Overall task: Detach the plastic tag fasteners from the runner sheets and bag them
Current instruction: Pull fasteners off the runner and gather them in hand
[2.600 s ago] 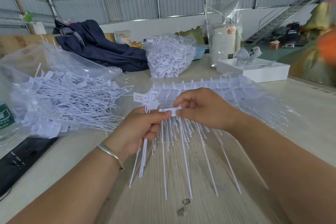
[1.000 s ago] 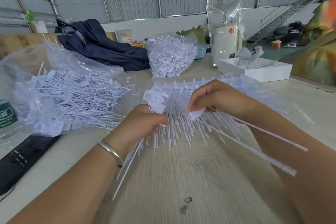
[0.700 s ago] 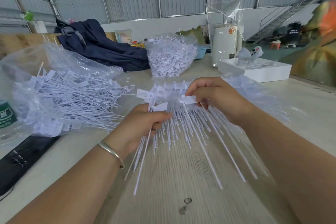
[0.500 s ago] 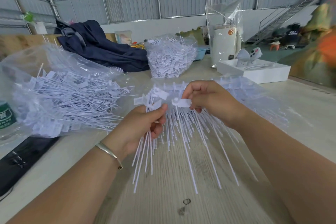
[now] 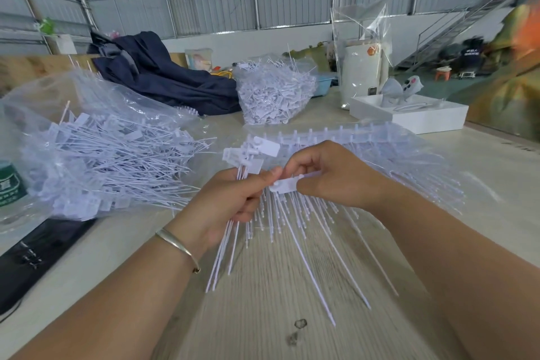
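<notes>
My left hand [image 5: 230, 202] grips a bundle of detached white tag fasteners [image 5: 251, 155]; their flat heads stick up above the fist and their thin tails hang down to the table. My right hand [image 5: 330, 175] pinches the flat head of one more fastener [image 5: 285, 184], held right against my left thumb. Under and behind both hands lies the stack of white runner sheets [image 5: 365, 137], with rows of fasteners fanning toward me. On the left, a clear plastic bag [image 5: 96, 155] lies on its side, full of loose fasteners, its mouth facing the hands.
A second clear bag of fasteners [image 5: 274, 93] stands at the back centre, beside a dark blue garment [image 5: 163, 76]. A white box [image 5: 409, 114] and a white cylinder in plastic wrap [image 5: 362, 70] sit back right. A black flat object [image 5: 35, 254] lies front left.
My right hand snapped fasteners off the runner one after another and brought each to the bundle in my left hand. It now holds a fresh one lower, against my left thumb.
</notes>
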The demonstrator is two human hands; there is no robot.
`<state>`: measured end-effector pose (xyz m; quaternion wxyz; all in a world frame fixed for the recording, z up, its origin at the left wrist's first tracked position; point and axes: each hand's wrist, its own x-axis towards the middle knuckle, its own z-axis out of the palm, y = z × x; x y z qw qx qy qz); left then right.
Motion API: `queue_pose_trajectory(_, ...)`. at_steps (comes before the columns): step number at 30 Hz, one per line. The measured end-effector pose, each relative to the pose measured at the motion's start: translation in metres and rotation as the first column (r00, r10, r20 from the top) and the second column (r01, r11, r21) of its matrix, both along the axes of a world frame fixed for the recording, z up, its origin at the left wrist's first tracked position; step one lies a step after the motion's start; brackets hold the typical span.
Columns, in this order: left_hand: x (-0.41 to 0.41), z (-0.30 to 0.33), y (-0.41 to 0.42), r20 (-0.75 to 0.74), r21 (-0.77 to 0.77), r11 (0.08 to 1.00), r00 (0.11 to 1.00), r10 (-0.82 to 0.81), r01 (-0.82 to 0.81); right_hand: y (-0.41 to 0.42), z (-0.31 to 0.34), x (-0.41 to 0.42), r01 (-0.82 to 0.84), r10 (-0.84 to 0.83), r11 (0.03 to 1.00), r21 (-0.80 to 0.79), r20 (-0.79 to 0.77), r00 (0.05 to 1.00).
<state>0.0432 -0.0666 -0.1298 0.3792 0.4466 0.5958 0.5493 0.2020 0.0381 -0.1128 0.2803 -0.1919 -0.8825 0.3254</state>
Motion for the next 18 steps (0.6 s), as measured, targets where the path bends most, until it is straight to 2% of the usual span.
queue_pose_trajectory(6, 0.003, -0.004, 0.001, -0.11, -0.062, 0.998, 0.994, 0.025, -0.032, -0.002, -0.003, -0.001, 0.065, -0.092, 0.972, 0.226, 0.11, 0.99)
queue_pose_trajectory(11, 0.002, -0.003, 0.003, -0.064, -0.051, 0.994, 0.994, 0.09, -0.094, -0.004, 0.0, -0.001, 0.1, -0.17, 0.851, 0.515, 0.089, 0.981)
queue_pose_trajectory(13, -0.001, -0.001, 0.004, -0.026, -0.049, 0.99, 0.991, 0.133, -0.135, -0.001, 0.0, 0.0, 0.127, -0.205, 0.803, 0.582, 0.07, 0.976)
queue_pose_trajectory(15, -0.004, 0.0, 0.003, 0.02, -0.051, 0.984, 0.985, 0.173, -0.172, 0.004, 0.0, 0.002, 0.164, -0.232, 0.829, 0.534, 0.062, 0.971)
queue_pose_trajectory(18, -0.006, 0.0, 0.003, 0.029, -0.054, 0.987, 0.988, 0.154, -0.153, 0.01, -0.002, 0.004, 0.162, -0.168, 0.953, 0.255, 0.003, 0.986)
